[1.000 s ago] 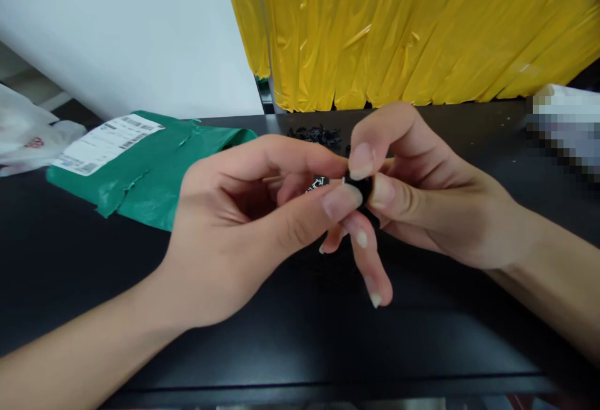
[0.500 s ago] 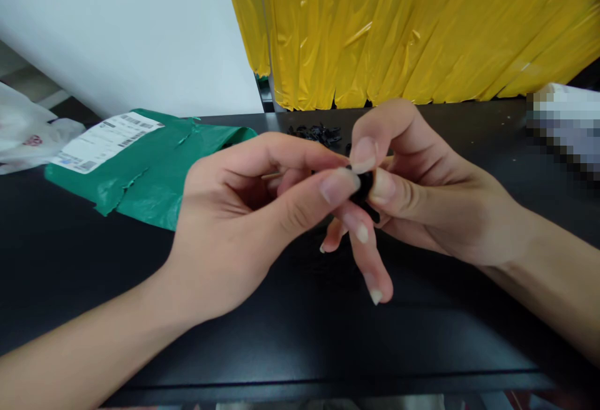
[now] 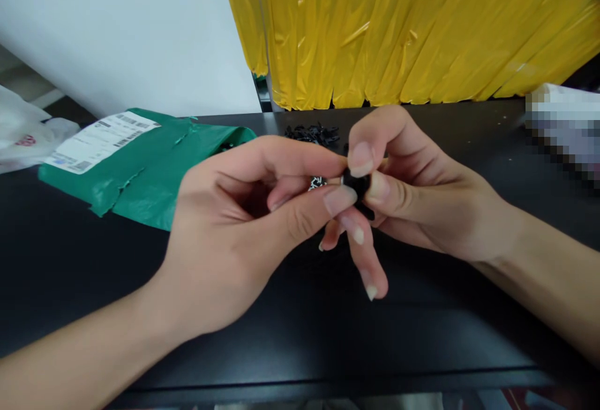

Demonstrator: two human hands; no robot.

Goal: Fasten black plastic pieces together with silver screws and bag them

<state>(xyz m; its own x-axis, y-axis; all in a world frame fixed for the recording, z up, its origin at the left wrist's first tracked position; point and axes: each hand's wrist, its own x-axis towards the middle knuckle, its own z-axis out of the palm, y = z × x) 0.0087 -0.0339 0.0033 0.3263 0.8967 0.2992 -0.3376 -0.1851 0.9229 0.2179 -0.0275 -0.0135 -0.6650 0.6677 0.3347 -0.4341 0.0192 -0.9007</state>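
Note:
A small black part (image 3: pixel 360 186) sits between both hands in the middle of the view, largely covered by fingertips. My left hand (image 3: pixel 244 222) pinches its left side between thumb and forefinger. From the right, my right hand (image 3: pixel 431 194) grips the same part with thumb and bent forefinger, while its other fingers stretch out underneath. Behind the hands lies a pile of small black pieces (image 3: pixel 313 135) on the dark table (image 3: pixel 300 347). Some small silvery pieces (image 3: pixel 317 182) show through the gap by my left fingers.
A torn green mailing bag (image 3: pixel 135 179) with a white label lies at the left, beside a translucent white plastic bag (image 3: pixel 28 135). Yellow plastic sheeting (image 3: pixel 398 35) hangs behind the table. A pale, pixelated object (image 3: pixel 567 129) is at the right edge.
My left thumb and forefinger have shifted slightly left, showing more of the black part and uncovering the silvery pieces. The right hand keeps nearly the same grip.

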